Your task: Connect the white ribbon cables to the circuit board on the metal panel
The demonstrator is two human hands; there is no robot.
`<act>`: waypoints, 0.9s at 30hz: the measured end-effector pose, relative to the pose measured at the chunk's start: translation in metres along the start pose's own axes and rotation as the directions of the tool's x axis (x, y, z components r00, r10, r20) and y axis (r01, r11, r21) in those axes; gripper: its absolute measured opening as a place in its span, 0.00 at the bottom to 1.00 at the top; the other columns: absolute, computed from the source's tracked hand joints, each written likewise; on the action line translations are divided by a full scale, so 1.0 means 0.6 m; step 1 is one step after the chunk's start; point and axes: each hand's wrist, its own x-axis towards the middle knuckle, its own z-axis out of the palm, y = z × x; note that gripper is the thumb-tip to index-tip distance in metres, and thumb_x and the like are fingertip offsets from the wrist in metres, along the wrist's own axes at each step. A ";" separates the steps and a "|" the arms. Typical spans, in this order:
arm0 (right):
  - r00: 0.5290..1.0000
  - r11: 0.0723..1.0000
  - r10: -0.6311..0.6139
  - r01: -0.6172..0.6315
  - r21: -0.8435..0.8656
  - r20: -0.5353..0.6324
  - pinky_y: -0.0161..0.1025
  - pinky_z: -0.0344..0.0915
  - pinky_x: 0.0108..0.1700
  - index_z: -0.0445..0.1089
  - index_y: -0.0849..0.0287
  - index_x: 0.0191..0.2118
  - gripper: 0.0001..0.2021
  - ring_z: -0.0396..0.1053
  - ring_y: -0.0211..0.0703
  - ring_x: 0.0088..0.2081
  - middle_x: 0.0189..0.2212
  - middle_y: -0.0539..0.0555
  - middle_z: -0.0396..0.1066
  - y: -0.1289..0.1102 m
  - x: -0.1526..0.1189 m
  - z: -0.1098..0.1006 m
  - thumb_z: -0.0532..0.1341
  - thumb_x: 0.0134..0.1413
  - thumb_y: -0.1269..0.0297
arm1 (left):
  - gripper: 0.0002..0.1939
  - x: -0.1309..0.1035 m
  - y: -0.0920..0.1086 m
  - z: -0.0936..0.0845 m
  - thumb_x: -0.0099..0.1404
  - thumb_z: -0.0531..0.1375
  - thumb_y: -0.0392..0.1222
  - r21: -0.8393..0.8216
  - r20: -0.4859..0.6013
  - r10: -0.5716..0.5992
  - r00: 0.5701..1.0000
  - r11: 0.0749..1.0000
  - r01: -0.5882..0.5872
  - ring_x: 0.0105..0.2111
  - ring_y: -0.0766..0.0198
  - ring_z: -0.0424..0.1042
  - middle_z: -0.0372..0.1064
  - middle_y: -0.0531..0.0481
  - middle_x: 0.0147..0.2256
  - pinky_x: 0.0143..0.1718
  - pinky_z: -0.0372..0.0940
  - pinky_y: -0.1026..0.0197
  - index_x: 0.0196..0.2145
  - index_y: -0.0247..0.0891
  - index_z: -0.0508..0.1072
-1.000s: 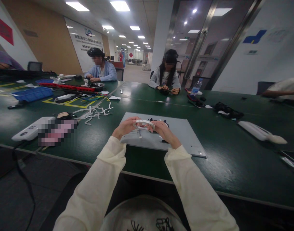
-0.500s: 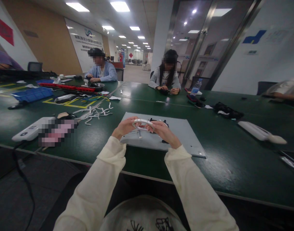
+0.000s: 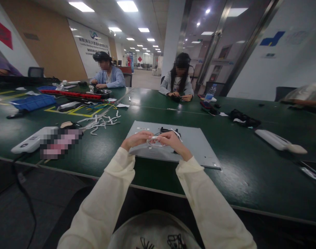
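Observation:
A thin white roll of tape [image 3: 156,142] is held up between both hands, above a flat grey panel [image 3: 199,152]. My left hand [image 3: 137,139] is closed on the left side of the roll. My right hand [image 3: 173,142] pinches the roll's near top edge, its thumb and finger close to the left fingertips. Beyond the hands, a black part [image 3: 170,130] with a white strip beside it lies on the panel, partly hidden by my right hand.
Left of the panel lie loose white strips [image 3: 106,121], a white power strip [image 3: 35,140] and a blue tray [image 3: 33,102]. To the right are a white elongated device [image 3: 274,140] and a black bundle [image 3: 244,118]. Two people [image 3: 107,74] sit across the green table [image 3: 147,176].
The tape roll has turned and dipped a little. My right hand has shifted left along its edge, toward the left fingers.

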 end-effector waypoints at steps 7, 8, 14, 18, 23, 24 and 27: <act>0.997 0.986 -0.064 0.057 0.159 0.043 0.33 0.53 0.26 0.70 0.62 0.25 0.18 0.54 0.32 0.20 0.16 0.47 0.58 0.021 0.006 -0.004 0.56 0.51 0.51 | 0.08 0.003 -0.002 -0.001 0.54 0.60 0.41 -0.035 -0.039 0.067 0.997 0.997 -0.069 0.29 0.65 0.63 0.63 0.50 0.25 0.35 0.56 0.62 0.26 0.32 0.71; 0.996 0.979 -0.078 0.066 0.195 0.053 0.33 0.54 0.28 0.70 0.62 0.24 0.18 0.55 0.33 0.21 0.17 0.48 0.59 0.022 0.006 -0.005 0.56 0.52 0.52 | 0.08 0.003 -0.002 -0.001 0.54 0.60 0.42 -0.038 -0.046 0.086 0.995 0.995 -0.088 0.30 0.64 0.64 0.63 0.49 0.26 0.37 0.56 0.61 0.26 0.32 0.70; 0.994 0.970 -0.079 0.058 0.234 0.082 0.34 0.55 0.31 0.70 0.62 0.28 0.13 0.57 0.34 0.24 0.22 0.50 0.64 0.020 0.006 -0.011 0.58 0.50 0.56 | 0.10 0.001 0.003 -0.002 0.52 0.60 0.44 -0.001 -0.040 0.158 0.987 0.987 -0.158 0.33 0.61 0.64 0.61 0.48 0.27 0.38 0.57 0.60 0.23 0.33 0.68; 0.991 0.978 -0.103 0.085 0.190 0.089 0.33 0.54 0.30 0.70 0.62 0.27 0.13 0.56 0.33 0.23 0.19 0.48 0.62 0.022 0.007 -0.011 0.59 0.49 0.56 | 0.10 0.002 0.002 -0.003 0.53 0.59 0.43 0.008 -0.039 0.140 0.989 0.990 -0.140 0.32 0.62 0.63 0.61 0.49 0.26 0.37 0.57 0.60 0.22 0.33 0.67; 0.995 0.988 -0.086 0.079 0.131 0.052 0.33 0.52 0.27 0.71 0.63 0.28 0.13 0.55 0.31 0.21 0.18 0.47 0.62 0.021 0.006 -0.011 0.60 0.48 0.55 | 0.10 0.004 -0.004 -0.007 0.53 0.60 0.44 0.023 -0.055 0.122 0.991 0.992 -0.121 0.30 0.64 0.62 0.62 0.49 0.27 0.35 0.56 0.62 0.24 0.33 0.68; 0.996 0.989 -0.085 0.079 0.124 0.042 0.32 0.52 0.26 0.71 0.63 0.28 0.13 0.55 0.31 0.21 0.18 0.47 0.62 0.019 0.005 -0.011 0.60 0.48 0.55 | 0.10 0.005 -0.004 -0.006 0.54 0.59 0.44 0.030 -0.060 0.122 0.991 0.992 -0.120 0.31 0.64 0.62 0.63 0.48 0.28 0.36 0.56 0.62 0.26 0.32 0.69; 0.996 0.991 -0.089 0.087 0.101 0.009 0.33 0.51 0.26 0.70 0.62 0.26 0.13 0.54 0.31 0.21 0.16 0.46 0.60 0.013 0.003 -0.012 0.60 0.48 0.55 | 0.11 0.006 0.000 0.000 0.56 0.59 0.44 0.049 -0.078 0.144 0.986 0.989 -0.140 0.36 0.61 0.64 0.65 0.46 0.33 0.40 0.57 0.60 0.30 0.32 0.70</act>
